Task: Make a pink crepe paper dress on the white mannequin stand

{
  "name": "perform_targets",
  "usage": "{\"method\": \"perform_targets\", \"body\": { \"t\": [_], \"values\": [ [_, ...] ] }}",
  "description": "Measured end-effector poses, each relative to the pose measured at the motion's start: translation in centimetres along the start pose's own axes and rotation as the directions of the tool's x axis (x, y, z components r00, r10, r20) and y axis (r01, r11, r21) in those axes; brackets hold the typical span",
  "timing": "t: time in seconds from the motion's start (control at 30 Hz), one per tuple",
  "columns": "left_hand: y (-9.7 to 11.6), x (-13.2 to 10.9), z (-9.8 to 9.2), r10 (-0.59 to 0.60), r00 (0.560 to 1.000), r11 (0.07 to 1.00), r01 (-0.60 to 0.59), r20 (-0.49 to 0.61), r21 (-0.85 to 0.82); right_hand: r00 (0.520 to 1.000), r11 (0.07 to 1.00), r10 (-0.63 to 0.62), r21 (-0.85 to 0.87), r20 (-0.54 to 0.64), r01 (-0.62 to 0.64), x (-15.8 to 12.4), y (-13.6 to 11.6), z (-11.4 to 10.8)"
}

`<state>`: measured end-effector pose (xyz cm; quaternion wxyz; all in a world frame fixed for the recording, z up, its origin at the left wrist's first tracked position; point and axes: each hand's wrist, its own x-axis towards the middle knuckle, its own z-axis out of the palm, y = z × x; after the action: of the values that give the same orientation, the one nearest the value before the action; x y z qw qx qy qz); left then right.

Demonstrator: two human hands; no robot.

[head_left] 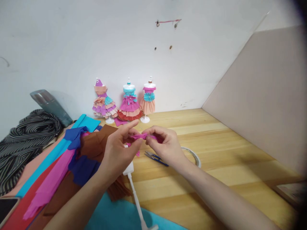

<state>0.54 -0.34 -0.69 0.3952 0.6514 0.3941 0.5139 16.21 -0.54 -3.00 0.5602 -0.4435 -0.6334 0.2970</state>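
Note:
My left hand point(120, 150) and my right hand point(163, 143) meet above the wooden table point(216, 150), both pinching a folded strip of magenta crepe paper point(142, 136) stretched between the fingertips. Under my left hand a white mannequin stand point(135, 195) lies tilted, its pole running toward the near edge. Blue-handled snips point(155, 157) lie on the table just below my right hand. A roll of clear tape point(193, 154) shows behind my right wrist.
Three small mannequins in paper dresses point(129, 102) stand by the back wall. Sheets of crepe paper in brown, blue, pink, red and teal point(72, 159) pile at the left. A striped cloth point(21, 143) lies far left, and a phone point(7, 207) at the bottom-left corner.

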Motion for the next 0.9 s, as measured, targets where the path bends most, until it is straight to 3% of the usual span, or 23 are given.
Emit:
{"method": "perform_targets", "body": {
  "t": [0.17, 0.3, 0.4, 0.53, 0.63, 0.73, 0.9],
  "values": [
    [-0.2, 0.1, 0.5, -0.004, 1.0, 1.0, 0.005, 0.012, -0.029, 1.0, 1.0, -0.016, -0.008, 0.005, 0.016, -0.1, -0.1, 0.1],
    [-0.5, 0.1, 0.8, 0.002, 0.996, 0.998, -0.007, -0.085, -0.064, 0.999, 0.999, -0.044, -0.001, -0.015, 0.044, -0.2, -0.2, 0.3],
    [-0.4, 0.1, 0.7, -0.05, 0.99, 0.992, 0.034, -0.131, -0.124, 0.99, 0.991, -0.131, -0.016, -0.043, 0.13, -0.4, -0.4, 0.3],
    [-0.1, 0.1, 0.6, -0.127, 0.983, 0.978, 0.102, -0.131, -0.183, 0.939, 0.918, -0.344, -0.205, 0.019, 0.34, -0.5, -0.6, 0.0],
    [-0.3, 0.1, 0.6, -0.032, 0.984, 0.995, 0.014, -0.175, -0.101, 0.89, 0.858, -0.452, -0.242, 0.066, 0.454, -0.4, -0.6, -0.2],
    [-0.9, -0.1, 0.5, 0.145, 0.97, 0.989, -0.135, -0.197, 0.063, 0.884, 0.847, -0.465, -0.264, 0.054, 0.462, -0.4, -0.5, -0.1],
    [-1.0, -0.2, 0.2, 0.363, 0.928, 0.896, -0.324, -0.082, 0.303, 0.874, 0.814, -0.481, -0.336, 0.065, 0.473, -0.5, -0.8, -0.1]
  ]
}}
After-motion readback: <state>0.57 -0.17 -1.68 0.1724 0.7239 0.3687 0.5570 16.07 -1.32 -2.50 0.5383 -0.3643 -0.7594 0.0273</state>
